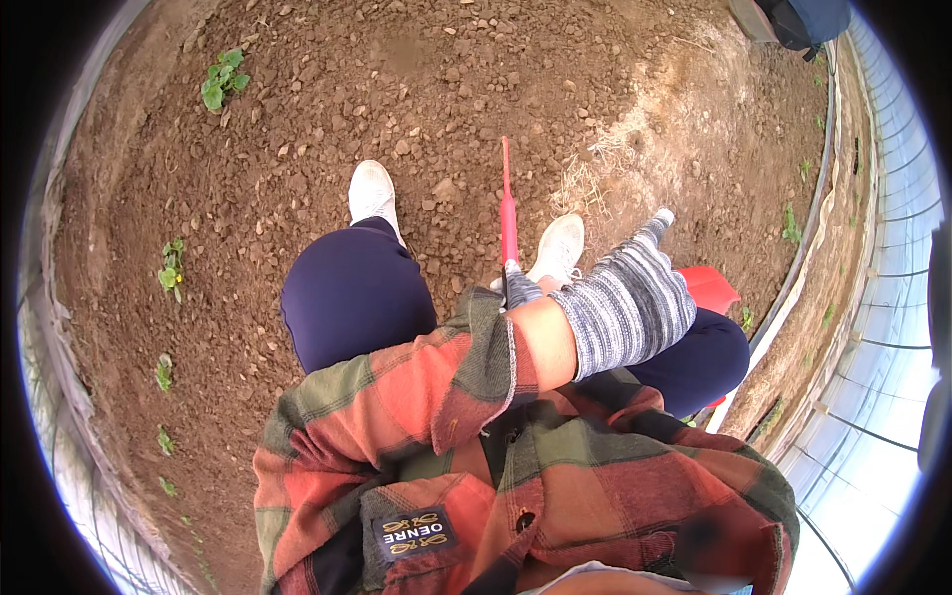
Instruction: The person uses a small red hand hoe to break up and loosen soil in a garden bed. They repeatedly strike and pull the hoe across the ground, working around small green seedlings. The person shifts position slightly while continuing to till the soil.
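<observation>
My left forearm, in a rolled plaid sleeve, crosses over to the right. My left hand (632,294), in a grey striped knit glove, is above my right thigh, one white fingertip extended forward; its other fingers are hidden. Against its outer side shows a red object (710,288), partly covered. My right hand (522,288), also gloved and partly hidden under the left forearm, grips a slender red tool (509,230) whose thin end points forward over the soil. The kind of tool cannot be told.
Cloddy brown soil (297,186) surrounds my white shoes (372,190). Small green plants (224,78) stand in a row at left, others at right. Dry straw (584,182) lies ahead. Plastic sheeting (896,260) edges the right, with a dark blue item (811,21) at upper right.
</observation>
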`<move>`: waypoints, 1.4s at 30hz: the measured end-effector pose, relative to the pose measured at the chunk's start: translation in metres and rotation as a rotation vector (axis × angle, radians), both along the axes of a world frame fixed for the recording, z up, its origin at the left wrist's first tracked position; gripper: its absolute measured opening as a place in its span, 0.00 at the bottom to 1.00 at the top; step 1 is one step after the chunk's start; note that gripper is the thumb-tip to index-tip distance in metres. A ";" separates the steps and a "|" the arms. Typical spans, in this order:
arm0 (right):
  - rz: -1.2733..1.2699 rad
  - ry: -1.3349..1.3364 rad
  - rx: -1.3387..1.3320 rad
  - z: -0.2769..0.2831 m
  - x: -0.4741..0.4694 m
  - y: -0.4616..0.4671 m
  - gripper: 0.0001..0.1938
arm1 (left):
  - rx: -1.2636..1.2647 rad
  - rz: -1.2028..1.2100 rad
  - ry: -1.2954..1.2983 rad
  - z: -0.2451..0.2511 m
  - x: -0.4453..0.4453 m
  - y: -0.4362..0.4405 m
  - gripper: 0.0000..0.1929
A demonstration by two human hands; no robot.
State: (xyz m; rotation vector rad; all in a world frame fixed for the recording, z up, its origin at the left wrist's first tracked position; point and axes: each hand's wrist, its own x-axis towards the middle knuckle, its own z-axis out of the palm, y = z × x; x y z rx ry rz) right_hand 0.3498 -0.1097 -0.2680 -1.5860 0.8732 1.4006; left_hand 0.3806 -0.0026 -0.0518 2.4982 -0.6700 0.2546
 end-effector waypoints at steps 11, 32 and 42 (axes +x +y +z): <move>0.076 -0.006 0.010 0.017 -0.037 0.020 0.28 | 0.047 -0.010 -0.033 0.003 -0.007 -0.001 0.02; 0.107 -0.096 0.306 -0.039 0.019 0.137 0.27 | -0.032 0.008 0.027 0.006 -0.009 0.026 0.05; 0.382 -0.153 0.073 -0.056 -0.006 0.081 0.23 | -0.054 0.018 0.015 0.004 -0.011 0.033 0.04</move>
